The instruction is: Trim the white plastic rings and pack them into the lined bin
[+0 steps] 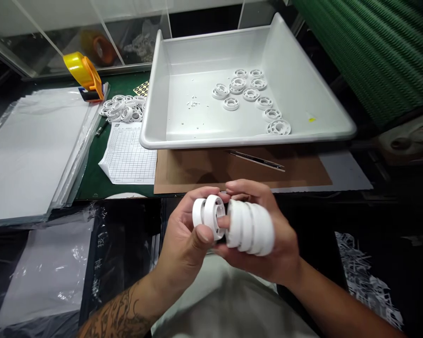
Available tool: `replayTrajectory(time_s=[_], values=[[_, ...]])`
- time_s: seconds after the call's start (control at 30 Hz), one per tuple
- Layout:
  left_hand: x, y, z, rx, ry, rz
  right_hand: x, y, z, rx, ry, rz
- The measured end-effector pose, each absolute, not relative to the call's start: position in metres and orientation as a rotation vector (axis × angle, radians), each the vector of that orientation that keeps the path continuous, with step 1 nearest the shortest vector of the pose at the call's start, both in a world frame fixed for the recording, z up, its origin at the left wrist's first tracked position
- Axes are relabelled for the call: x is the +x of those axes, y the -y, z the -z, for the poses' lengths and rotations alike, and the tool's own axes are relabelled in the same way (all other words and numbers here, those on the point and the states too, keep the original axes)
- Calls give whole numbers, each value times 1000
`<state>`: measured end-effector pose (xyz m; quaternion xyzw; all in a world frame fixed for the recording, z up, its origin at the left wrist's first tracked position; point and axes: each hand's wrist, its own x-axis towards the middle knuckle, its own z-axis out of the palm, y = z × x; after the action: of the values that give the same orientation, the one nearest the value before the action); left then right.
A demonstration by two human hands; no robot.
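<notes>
My left hand (188,234) grips two white plastic rings (211,216), its thumb across the front and its fingers curled behind. A stack of several more white rings (250,227) sits in my right hand (282,234), threaded on a finger whose tip pokes out toward the left-hand pair. The two groups face each other with a small gap between them. Both hands are in front of the bench edge, above my lap. Beyond them, a large white tray (155,141) holds several similar rings (251,94) lying flat, plus tiny white bits at its left.
A tweezers-like tool (257,161) lies on brown cardboard (193,173). Left of the tray are a heap of white rings (121,108), a printed form (130,155), a tape dispenser (84,75) and stacked bagged sheets (31,145). White plastic scraps (370,286) lie low at right.
</notes>
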<state>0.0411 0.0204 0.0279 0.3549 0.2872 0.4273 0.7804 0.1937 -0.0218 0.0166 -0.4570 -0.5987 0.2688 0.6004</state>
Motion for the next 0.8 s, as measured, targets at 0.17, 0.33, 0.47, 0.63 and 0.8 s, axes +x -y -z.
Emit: replayTrajectory(time_s=[0.17,0.33,0.47,0.63,0.8], values=[[43,-21,-27,813,-653,-958,194,19,-13,-977,1120,-919],[43,-20,-29,827,-745,-1030,205,13,-9,-757,686,-1104],[43,-20,-31,825,-767,-1015,204,11,-10,-757,658,-1132],[41,-21,-30,881,-818,-1014,200,19,-10,-894,960,-951],[37,-20,-21,1061,-788,-1035,200,23,-14,-924,1235,-838]])
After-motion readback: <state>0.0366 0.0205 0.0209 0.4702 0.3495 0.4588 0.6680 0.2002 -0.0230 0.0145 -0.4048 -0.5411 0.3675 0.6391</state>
